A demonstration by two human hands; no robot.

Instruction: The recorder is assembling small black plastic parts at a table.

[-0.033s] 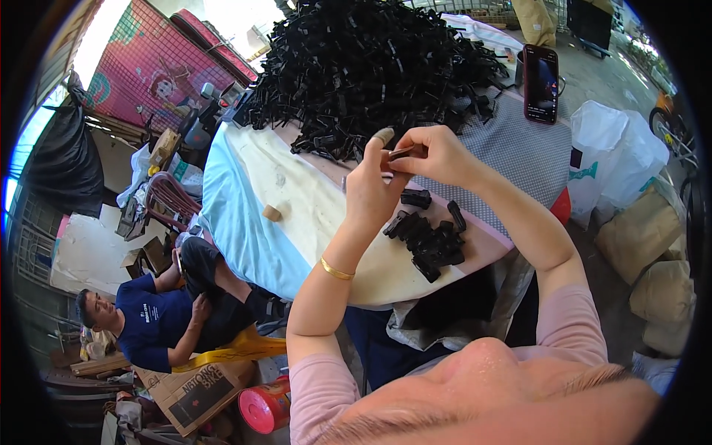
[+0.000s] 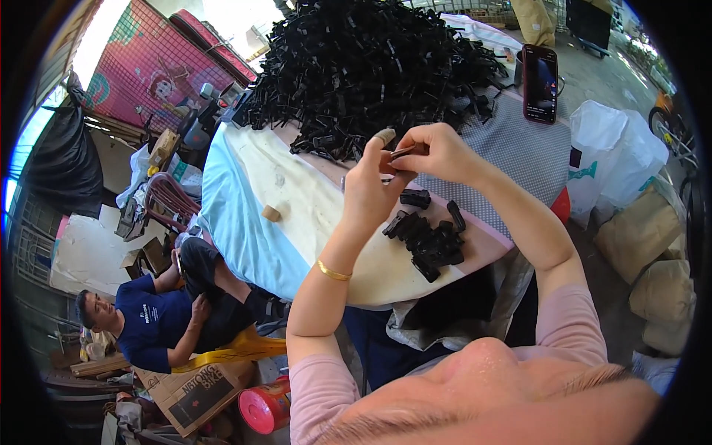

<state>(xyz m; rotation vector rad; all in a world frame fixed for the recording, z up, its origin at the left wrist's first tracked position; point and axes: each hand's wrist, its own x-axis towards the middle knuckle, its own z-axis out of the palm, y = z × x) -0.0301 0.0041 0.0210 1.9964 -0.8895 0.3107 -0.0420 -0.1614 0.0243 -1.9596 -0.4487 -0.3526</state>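
Observation:
My left hand [image 2: 365, 185] and my right hand [image 2: 439, 154] meet over the table in front of a large heap of black plastic pieces [image 2: 371, 70]. Between their pinched fingertips is a small dark piece [image 2: 404, 151], mostly covered by the fingers, so its exact kind does not show. One left finger wears a pale finger cover [image 2: 384, 136], and a gold bangle circles that wrist. Below the hands, nearer to me, lies a small group of black plastic pieces [image 2: 434, 243]. A tan block or tape roll [image 2: 271, 213] rests on the cloth to the left.
Cloths of several colours cover the rounded table [image 2: 256, 245]. A phone [image 2: 540, 83] stands upright at the far right, with white bags [image 2: 612, 159] beyond the edge. At the left a seated person [image 2: 163, 319] is near a cardboard box [image 2: 193, 397] and a red bucket [image 2: 265, 406].

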